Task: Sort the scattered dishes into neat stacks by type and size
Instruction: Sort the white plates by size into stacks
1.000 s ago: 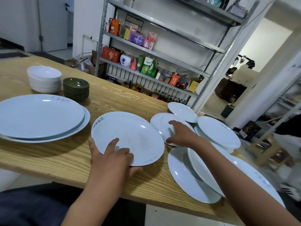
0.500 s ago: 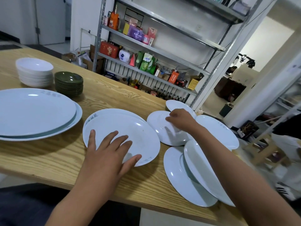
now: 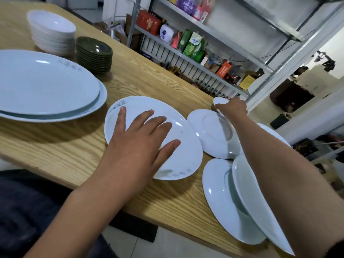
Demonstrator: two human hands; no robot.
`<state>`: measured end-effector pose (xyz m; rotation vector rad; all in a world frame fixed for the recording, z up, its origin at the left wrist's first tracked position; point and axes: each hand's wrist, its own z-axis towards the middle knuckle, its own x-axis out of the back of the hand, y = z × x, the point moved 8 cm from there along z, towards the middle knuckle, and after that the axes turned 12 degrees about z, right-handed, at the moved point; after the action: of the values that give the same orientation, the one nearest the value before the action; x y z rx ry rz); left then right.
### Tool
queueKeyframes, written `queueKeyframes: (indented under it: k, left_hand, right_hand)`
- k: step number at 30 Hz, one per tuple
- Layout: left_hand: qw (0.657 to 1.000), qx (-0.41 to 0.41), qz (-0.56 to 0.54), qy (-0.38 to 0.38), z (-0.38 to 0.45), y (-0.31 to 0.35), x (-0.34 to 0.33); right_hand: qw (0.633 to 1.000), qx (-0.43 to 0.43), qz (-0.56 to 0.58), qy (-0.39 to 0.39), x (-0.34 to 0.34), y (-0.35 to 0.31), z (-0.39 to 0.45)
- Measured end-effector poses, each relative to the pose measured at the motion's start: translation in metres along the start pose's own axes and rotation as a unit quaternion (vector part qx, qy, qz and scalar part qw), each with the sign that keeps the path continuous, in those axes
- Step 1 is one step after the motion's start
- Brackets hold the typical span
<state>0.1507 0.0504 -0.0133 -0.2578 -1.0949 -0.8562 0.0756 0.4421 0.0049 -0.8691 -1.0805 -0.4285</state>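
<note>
Left hand (image 3: pixel 137 146) spread flat on plate (image 3: pixel 186 157); right hand (image 3: pixel 232 108) grips small plate (image 3: pixel 218 101).

You have bare table (image 3: pixel 55 144) between the big plate stack (image 3: pixel 46 86) and the plate (image 3: pixel 184 151) under your left hand (image 3: pixel 135 146). To the right, overlapping plates (image 3: pixel 223 198) crowd the table's near edge. Behind, green saucers (image 3: pixel 94 54) and white bowls (image 3: pixel 52 32) block the far left.

My left hand (image 3: pixel 137 146) lies flat, palm down, fingers straight and spread, forearm running back toward me. My right arm stretches far forward, its hand (image 3: pixel 232 108) palm down; its fingertips are hidden from me.
</note>
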Motion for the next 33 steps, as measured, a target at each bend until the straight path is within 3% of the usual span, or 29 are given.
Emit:
queueKeyframes:
  k: [8, 12, 19, 26, 33]
  left_hand:
    - [0.999, 0.003, -0.019, 0.031, 0.008, -0.001, 0.011]
    - [0.999, -0.004, -0.028, 0.025, 0.011, 0.003, 0.007]
    - [0.999, -0.010, -0.029, 0.027, 0.009, 0.009, -0.001]
    - [0.999, -0.020, -0.017, 0.031, 0.008, 0.013, -0.003]
    - [0.999, -0.018, -0.010, 0.039, 0.006, 0.012, -0.001]
  right_hand:
    - [0.996, -0.024, -0.024, -0.085, -0.019, 0.002, 0.022]
    - [0.990, 0.021, -0.095, -0.104, -0.023, -0.010, 0.023]
    - [0.962, 0.119, -0.225, -0.095, -0.029, -0.024, 0.017]
    - [0.945, 0.100, -0.285, -0.126, -0.032, -0.026, 0.016]
    - [0.940, 0.143, -0.300, -0.075, -0.024, -0.042, 0.012]
